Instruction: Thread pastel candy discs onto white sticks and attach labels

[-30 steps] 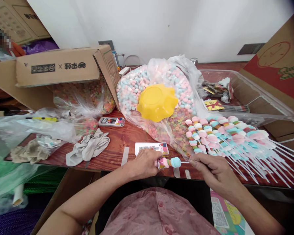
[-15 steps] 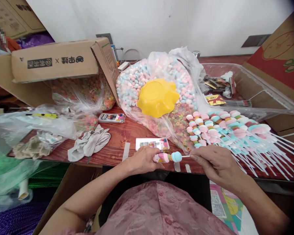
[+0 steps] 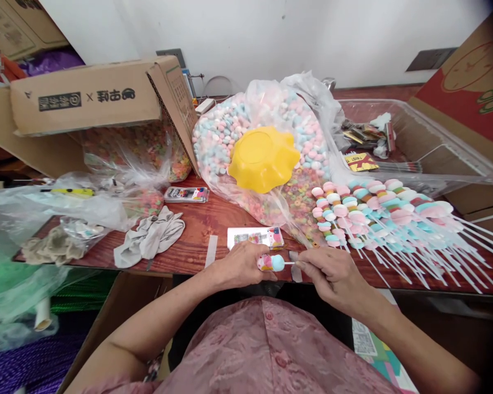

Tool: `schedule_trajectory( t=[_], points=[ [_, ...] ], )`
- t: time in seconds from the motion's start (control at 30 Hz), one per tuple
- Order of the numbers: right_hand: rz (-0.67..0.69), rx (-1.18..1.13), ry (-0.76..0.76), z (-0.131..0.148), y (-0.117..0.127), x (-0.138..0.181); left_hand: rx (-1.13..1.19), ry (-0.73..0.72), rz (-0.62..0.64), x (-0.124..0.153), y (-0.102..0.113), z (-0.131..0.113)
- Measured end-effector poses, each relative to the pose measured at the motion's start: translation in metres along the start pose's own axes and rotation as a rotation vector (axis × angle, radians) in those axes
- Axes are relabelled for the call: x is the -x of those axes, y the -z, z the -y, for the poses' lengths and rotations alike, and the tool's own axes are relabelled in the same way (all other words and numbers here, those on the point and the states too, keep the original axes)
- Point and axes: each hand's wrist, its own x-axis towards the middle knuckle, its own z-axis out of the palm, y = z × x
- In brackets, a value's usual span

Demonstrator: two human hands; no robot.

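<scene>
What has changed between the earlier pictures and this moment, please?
The right hand has moved left, toward the left hand, so the two are closer together. Fewer sweets on the skewer now show beyond the left hand. Both hands still grip it, and nothing was let go. The yellow bowl, the pile of finished skewers and the grey cloth stayed put.

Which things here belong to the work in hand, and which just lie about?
In hand: candy skewer, held by left hand and right hand; pile of finished skewers; bag of pastel candies.
Lying about: grey cloth; cardboard box; clear tray.
</scene>
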Motion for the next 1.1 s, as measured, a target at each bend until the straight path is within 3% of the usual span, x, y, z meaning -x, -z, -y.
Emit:
schedule_trajectory(
  t=[0.13,0.33,0.5,0.6,0.77,0.97,1.1],
  points=[
    [-0.007,0.048,-0.028,0.001,-0.005,-0.004,0.006,-0.009,-0.038,0.000,-0.001,0.001],
    [0.052,0.053,-0.208,-0.001,-0.007,-0.002,-0.085,0.016,-0.164,0.002,-0.001,0.004],
    [0.151,-0.018,-0.272,0.002,-0.006,-0.004,-0.289,0.033,-0.174,0.002,-0.010,0.003],
    [0.130,-0.080,-0.285,0.006,-0.001,-0.004,-0.305,0.062,-0.179,0.002,-0.009,0.003],
    [0.024,-0.099,-0.256,0.012,0.006,0.001,-0.244,0.065,-0.176,0.004,-0.001,0.004],
    [0.013,-0.024,-0.173,0.010,0.001,0.000,-0.266,0.051,-0.140,0.007,-0.006,-0.002],
    [-0.023,0.050,-0.095,0.013,-0.004,-0.001,-0.158,0.035,-0.106,0.005,-0.006,-0.006]
  ],
)
